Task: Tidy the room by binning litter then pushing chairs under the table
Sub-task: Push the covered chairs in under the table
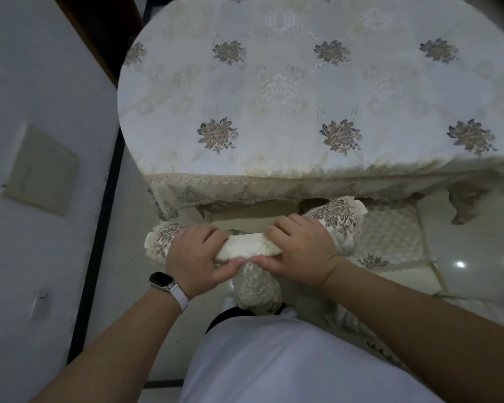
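Note:
A chair with a cream lace cover stands against the near edge of the table [274, 91], which wears a pale cloth with flower motifs. The top rail of the chair back [246, 248] runs across the lower middle of the view. My left hand [197, 255] grips the rail's left part, fingers over the top and thumb underneath. Beside it, my right hand [298, 251] grips the right part the same way. The chair's seat is mostly hidden under the tablecloth's lace hem [245, 190].
A second chair seat [390, 242] with a quilted lace cushion sticks out at the right of the first. A white wall [41, 112] with a beige panel [41, 170] closes the left side. Glossy tiled floor [477, 251] lies to the right.

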Demonstrator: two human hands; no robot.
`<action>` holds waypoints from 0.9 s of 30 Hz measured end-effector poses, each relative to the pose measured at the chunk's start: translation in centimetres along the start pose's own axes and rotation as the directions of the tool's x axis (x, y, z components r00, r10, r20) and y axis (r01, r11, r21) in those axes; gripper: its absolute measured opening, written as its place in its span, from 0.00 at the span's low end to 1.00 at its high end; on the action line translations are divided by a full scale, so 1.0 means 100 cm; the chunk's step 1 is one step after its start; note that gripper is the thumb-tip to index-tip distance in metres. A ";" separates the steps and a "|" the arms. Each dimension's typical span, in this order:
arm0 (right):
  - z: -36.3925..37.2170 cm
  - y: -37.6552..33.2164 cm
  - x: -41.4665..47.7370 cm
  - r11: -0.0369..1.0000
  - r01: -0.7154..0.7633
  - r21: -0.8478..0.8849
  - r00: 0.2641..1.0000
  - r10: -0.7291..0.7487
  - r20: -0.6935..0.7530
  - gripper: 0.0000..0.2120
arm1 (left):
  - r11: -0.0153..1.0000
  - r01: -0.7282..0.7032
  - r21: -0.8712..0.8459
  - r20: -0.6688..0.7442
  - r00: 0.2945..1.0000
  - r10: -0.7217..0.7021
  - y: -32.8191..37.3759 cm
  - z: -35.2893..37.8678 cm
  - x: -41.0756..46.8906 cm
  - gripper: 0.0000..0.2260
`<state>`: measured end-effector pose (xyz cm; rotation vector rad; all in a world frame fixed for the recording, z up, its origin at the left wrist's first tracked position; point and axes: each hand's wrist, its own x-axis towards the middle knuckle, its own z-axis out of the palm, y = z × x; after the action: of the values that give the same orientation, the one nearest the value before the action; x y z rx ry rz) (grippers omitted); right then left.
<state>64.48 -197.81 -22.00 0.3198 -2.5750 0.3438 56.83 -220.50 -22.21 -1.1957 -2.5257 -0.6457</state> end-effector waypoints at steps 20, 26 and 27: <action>0.037 -0.001 0.067 0.982 -0.125 -0.145 0.990 0.133 0.045 0.24 | 0.995 0.022 -0.093 0.065 0.998 -0.016 -0.075 -0.008 0.046 0.16; 0.044 0.003 0.081 0.970 -0.174 -0.170 0.981 0.186 0.057 0.23 | 0.995 0.018 -0.099 0.082 0.997 -0.010 -0.088 -0.006 0.060 0.15; 0.045 0.004 0.082 0.964 -0.189 -0.186 0.978 0.203 0.057 0.24 | 0.996 0.010 -0.091 0.085 0.996 -0.002 -0.089 -0.006 0.062 0.15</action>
<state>55.38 -200.13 -21.51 0.0119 -2.6955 0.1690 46.02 -221.71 -21.55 -1.2721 -2.5954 -0.7345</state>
